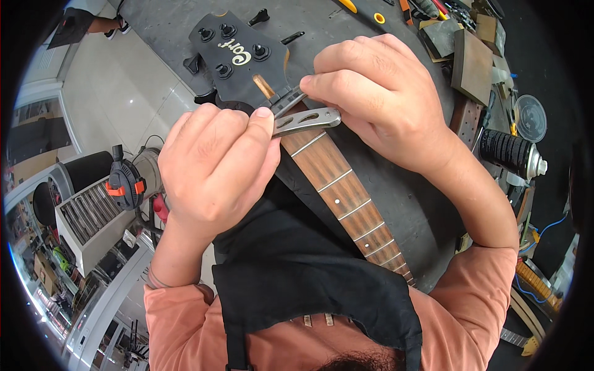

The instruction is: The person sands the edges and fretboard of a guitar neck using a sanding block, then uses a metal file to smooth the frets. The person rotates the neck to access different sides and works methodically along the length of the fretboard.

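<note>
A bass guitar neck lies diagonally in front of me, its black headstock [245, 77] at the upper left and its wooden fretboard [331, 170] running toward my right side. No strings show on it. My left hand [213, 164] and my right hand [387, 99] are both closed on a folding metal tool, like a feeler gauge set [312, 119], with a slotted silver handle. Its thin blade crosses the neck at the nut, pinched at both ends by my fingers. Whether the blade touches the nut I cannot tell. A narrow wooden slot [263, 86] shows in the headstock beside it.
The neck rests over a dark grey workbench [408, 204]. At the right are a black spray can [507, 153], a clear round lid [531, 117], and sanding blocks [473, 65]. Yellow-handled tools [365, 11] lie at the far edge. A red-and-black device [125, 185] stands left.
</note>
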Tool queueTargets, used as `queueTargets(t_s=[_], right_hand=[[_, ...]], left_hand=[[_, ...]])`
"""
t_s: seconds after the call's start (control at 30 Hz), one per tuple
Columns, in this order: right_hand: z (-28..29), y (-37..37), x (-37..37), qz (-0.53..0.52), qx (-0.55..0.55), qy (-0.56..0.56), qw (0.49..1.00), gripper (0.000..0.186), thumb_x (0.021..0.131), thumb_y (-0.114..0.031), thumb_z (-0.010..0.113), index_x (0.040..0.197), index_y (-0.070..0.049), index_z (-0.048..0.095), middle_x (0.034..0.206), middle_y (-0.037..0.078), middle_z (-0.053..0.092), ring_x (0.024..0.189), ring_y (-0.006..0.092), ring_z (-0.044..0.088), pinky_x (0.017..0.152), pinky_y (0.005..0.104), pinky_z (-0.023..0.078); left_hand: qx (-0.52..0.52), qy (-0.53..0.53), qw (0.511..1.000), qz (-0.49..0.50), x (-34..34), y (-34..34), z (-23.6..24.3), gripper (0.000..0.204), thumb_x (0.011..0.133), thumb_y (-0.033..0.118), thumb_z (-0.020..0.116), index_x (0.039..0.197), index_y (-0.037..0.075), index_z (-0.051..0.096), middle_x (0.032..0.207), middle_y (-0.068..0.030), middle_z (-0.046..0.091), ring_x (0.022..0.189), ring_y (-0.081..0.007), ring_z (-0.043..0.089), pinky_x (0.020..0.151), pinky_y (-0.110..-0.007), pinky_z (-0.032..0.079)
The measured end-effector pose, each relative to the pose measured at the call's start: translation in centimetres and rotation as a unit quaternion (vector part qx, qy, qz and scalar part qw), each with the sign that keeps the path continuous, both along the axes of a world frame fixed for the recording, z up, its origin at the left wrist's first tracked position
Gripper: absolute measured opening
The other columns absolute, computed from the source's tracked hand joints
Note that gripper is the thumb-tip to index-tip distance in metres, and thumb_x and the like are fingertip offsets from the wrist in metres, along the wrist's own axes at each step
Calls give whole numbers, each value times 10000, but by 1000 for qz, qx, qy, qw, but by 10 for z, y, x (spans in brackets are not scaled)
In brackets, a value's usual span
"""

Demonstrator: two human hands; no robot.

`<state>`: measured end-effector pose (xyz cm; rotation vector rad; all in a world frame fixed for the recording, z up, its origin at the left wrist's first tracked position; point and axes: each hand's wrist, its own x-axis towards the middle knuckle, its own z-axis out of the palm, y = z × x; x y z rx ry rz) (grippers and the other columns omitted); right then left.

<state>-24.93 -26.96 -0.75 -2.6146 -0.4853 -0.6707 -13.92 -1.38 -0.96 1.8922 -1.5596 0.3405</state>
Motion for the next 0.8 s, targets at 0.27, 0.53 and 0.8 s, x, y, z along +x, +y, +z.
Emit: queueTargets(t_s=[0.27, 0.53, 0.8], right_hand=[[17, 3, -28, 24, 38, 89, 995, 376, 769, -5, 879, 1126, -88, 800, 1079, 56, 741, 913, 286, 714, 806, 426, 493], [17, 5, -11, 14, 51, 85, 995, 247, 869, -19, 884, 1080, -99, 782, 1074, 39, 736, 945, 274, 715, 820, 417, 481], [11, 5, 16, 17, 32, 27, 999, 231, 859, -27, 889, 1047, -108, 780, 1084, 27, 734, 952, 260, 716, 821, 412, 475]], left_hand=[[-13, 186, 982, -35, -22, 5, 3, 328, 783, -134, 910, 1081, -49, 804, 882, -143, 772, 688, -258, 672, 638, -365, 518], [0, 307, 951, 31, -17, 7, 4, 143, 923, -84, 883, 996, -20, 778, 838, -77, 735, 695, -158, 649, 620, -307, 477], [-45, 56, 996, 59, 4, 4, -8, 264, 799, -45, 928, 1025, -3, 796, 841, -84, 722, 700, -278, 683, 646, -387, 528]])
